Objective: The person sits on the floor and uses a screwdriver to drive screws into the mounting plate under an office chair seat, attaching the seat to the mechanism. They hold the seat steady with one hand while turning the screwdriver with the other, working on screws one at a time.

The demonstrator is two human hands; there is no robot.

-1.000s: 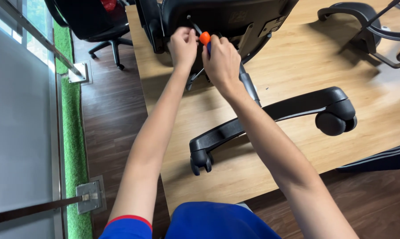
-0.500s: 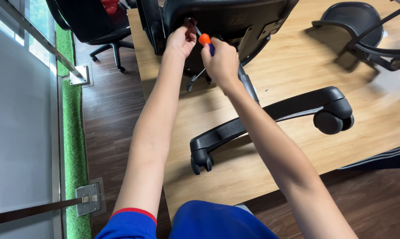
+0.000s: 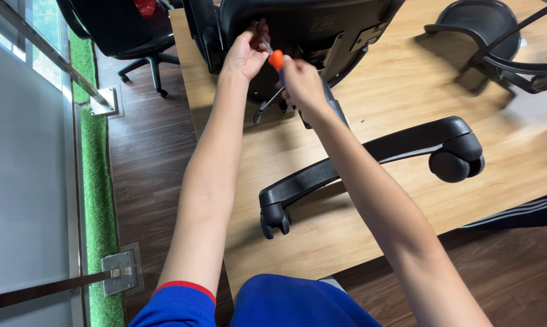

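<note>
A black office chair (image 3: 322,24) lies on its side on a wooden table (image 3: 406,79), its underside facing me. My right hand (image 3: 302,85) grips a screwdriver with an orange handle (image 3: 276,60), the shaft pointing up at the seat's underside. My left hand (image 3: 245,53) is raised against the same spot, fingertips pinched around the screwdriver's tip; whether it holds a screw I cannot tell. The chair's star base (image 3: 376,154) with casters juts toward me below my arms.
Another chair part with a black curved frame (image 3: 497,42) lies at the table's far right. A second black office chair (image 3: 122,30) stands on the dark wood floor at the left, beside a glass wall with metal floor brackets (image 3: 119,272) and a green turf strip.
Both hands have stayed at the seat's underside. The orange handle has shifted slightly and the view has drifted a little; my left fingers have closed nearer the screwdriver's tip.
</note>
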